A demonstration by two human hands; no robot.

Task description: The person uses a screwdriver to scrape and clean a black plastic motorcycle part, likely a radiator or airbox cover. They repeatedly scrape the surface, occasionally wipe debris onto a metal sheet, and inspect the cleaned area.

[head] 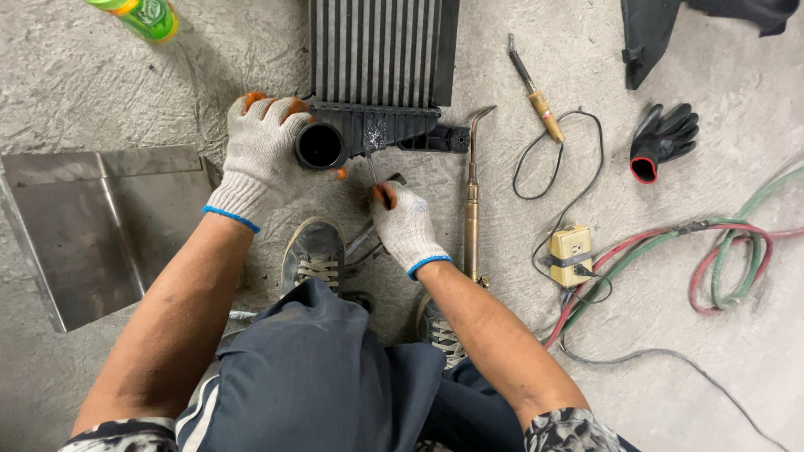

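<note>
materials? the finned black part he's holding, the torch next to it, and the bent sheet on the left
Finned part: looks like black-coated metal fins with a moulded plastic end piece, going by the matte pipe stub; not certain.
Torch: brass-looking, yellow and slightly shiny, with a darker curved tip.
Bent sheet: bare sheet metal, likely steel or aluminium; dull grey sheen and a crisp fold line.

A green bottle with a yellow-green label is lying tilted on the concrete floor at eleven o'clock, its top running off the frame's edge.
</note>
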